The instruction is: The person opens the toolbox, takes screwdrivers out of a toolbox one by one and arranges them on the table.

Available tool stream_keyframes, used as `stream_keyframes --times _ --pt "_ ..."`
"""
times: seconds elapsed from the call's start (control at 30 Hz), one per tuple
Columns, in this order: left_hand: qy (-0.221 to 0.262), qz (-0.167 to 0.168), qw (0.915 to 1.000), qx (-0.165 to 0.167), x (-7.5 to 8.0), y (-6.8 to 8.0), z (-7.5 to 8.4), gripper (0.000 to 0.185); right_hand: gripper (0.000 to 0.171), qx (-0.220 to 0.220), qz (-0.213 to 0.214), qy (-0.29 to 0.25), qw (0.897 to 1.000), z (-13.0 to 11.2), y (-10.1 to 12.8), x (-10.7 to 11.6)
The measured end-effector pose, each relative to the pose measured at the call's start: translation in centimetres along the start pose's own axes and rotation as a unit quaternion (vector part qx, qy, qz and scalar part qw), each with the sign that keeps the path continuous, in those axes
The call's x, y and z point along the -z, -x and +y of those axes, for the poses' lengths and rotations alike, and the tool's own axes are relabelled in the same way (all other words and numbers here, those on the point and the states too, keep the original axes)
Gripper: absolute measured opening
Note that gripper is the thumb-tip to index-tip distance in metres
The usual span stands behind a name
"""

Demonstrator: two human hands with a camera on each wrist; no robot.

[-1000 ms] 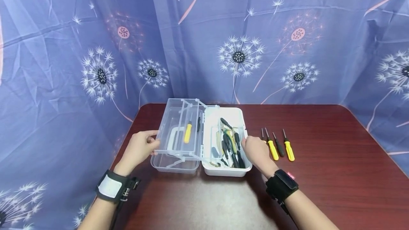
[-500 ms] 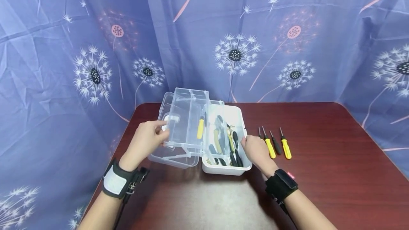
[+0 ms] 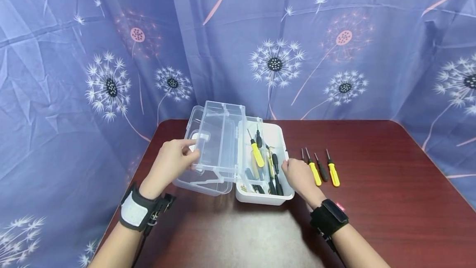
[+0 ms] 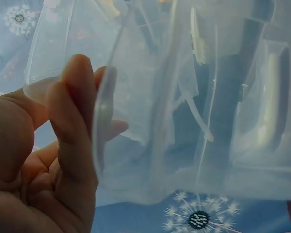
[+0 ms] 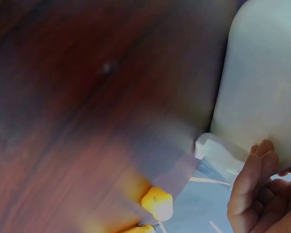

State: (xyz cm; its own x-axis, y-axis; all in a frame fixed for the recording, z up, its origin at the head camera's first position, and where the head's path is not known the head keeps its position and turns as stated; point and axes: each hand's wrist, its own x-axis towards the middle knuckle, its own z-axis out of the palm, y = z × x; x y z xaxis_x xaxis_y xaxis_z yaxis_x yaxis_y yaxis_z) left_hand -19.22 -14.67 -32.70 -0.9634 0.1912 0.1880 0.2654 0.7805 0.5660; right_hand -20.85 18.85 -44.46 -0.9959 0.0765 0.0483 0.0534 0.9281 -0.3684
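The red tag (image 3: 340,206) is too small for us to read. On the reddish-brown table (image 3: 390,168), before a dandelion-patterned curtain (image 3: 223,61), stands the white toolbox (image 3: 265,199) — left hand (image 3: 172,163) pinching its clear tray (image 3: 212,137), right hand (image 3: 300,178) gripping its side.

The toolbox base (image 3: 265,199) is white, its trays (image 3: 211,146) clear; screwdriver handles (image 3: 334,175) are yellow or black. The surface (image 3: 379,177) is reddish brown, the curtain (image 3: 230,65) violet-blue with white and pink dandelions.

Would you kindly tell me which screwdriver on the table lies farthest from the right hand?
The yellow-handled screwdriver at the right end of the row; the others lie nearer the right hand.
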Motion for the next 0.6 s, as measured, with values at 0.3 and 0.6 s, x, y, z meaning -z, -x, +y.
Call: stream_keyframes --times 0.3,0.6 --pt "0.04 -0.018 0.9986 0.029 -0.5 0.7 -2.3 0.041 0.041 -0.005 0.004 -0.003 1.0 -0.5 -0.1 -0.2" --pt "0.081 -0.031 0.9954 0.042 -1.3 0.7 -4.3 0.042 0.041 -0.005 0.004 0.01 1.0 -0.8 -0.3 -0.3"
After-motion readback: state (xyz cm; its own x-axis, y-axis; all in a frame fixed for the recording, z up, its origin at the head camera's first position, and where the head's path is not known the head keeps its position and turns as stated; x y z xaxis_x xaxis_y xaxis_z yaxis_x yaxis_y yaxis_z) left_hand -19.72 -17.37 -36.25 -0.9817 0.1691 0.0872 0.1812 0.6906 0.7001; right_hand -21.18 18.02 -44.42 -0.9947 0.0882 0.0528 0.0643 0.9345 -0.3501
